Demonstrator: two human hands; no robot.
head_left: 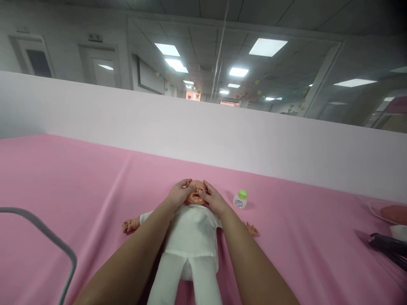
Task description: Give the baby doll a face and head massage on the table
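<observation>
Two bare hands rest on the face of a plastic baby doll in white clothes, lying on its back on the pink cloth-covered table. The left hand and right hand lie open, fingers flat on its cheeks. A small white bottle with green cap stands just right of the head.

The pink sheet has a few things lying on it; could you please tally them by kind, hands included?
Baby doll in white clothes: 1
Small white bottle with a green cap: 1
Hands on the doll's face, left hand and right hand: 2
Black object at the right edge, unclear: 1
Total: 5
</observation>
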